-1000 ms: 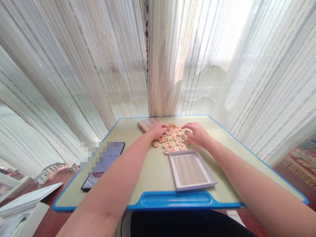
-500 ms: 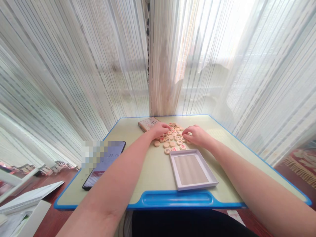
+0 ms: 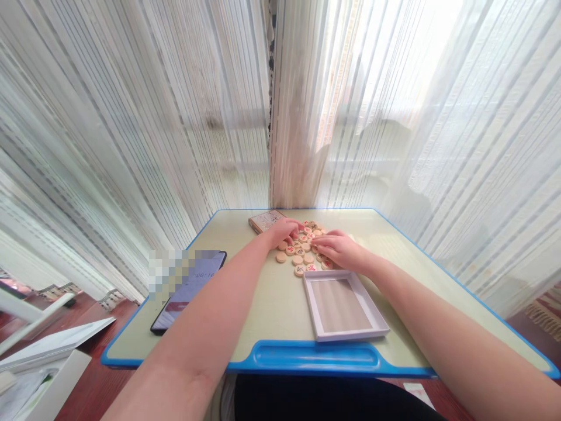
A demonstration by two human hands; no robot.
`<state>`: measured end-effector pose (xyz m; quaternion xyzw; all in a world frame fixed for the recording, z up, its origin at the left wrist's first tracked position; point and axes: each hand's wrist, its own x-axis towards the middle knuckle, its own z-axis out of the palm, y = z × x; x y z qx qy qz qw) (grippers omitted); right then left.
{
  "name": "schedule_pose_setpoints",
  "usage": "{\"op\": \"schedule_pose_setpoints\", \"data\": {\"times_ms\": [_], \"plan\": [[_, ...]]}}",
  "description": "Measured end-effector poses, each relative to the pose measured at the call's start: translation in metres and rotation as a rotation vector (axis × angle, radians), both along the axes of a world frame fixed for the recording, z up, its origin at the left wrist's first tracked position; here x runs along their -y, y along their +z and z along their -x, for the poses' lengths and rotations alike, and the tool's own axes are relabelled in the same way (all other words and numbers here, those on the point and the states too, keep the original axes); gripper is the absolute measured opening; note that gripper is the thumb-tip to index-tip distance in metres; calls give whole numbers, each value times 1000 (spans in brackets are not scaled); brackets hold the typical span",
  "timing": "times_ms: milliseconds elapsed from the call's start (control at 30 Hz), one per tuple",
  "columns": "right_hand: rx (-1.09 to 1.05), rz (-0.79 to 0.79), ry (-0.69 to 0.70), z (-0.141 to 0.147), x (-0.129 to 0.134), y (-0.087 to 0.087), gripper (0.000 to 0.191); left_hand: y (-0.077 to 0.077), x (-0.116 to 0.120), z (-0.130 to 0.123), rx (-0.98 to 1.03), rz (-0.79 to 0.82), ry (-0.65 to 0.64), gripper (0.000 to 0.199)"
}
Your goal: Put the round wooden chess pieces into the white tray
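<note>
Round wooden Chinese chess pieces (image 3: 298,260) lie in a loose cluster, some showing red or black characters and some blank sides up. My left hand (image 3: 284,231) is at the cluster's left edge, its fingers apart and bent down to the pieces. From the right, my right hand (image 3: 340,251) reaches across with fingers stretched out, covering several pieces. Neither hand shows a piece lifted. A shallow white box tray (image 3: 310,307) stands just in front of the cluster. Behind my left hand lies the patterned box lid (image 3: 264,221), partly hidden.
A phone (image 3: 205,286) showing a timer lies on the left of the blue-edged table (image 3: 245,327). The table's front edge has a blue moulded groove (image 3: 315,354). Striped sheer curtains (image 3: 210,117) hang behind. An open white box (image 3: 65,380) stands at lower left.
My right hand has moved left over the pieces, its fingers now straighter and flatter. My left hand stays at the left edge of the cluster. The view has shifted slightly.
</note>
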<state>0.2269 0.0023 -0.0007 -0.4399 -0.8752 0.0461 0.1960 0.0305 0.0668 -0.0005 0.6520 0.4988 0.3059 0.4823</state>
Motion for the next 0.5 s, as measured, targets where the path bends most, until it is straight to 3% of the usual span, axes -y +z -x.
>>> {"op": "schedule_pose_setpoints", "data": {"times_ms": [133, 333, 400, 500], "plan": [[3, 3, -13, -1, 0, -1, 30, 3, 0, 2, 19, -71, 20, 31], [36, -53, -133, -7, -2, -2, 23, 16, 14, 1, -616, -455, 234, 21], [52, -46, -125, -6, -2, -1, 26, 21, 19, -2, -696, -398, 266, 27], [82, -15, -119, -6, -2, 0, 28, 29, 25, -3, -652, -234, 231, 28]]}}
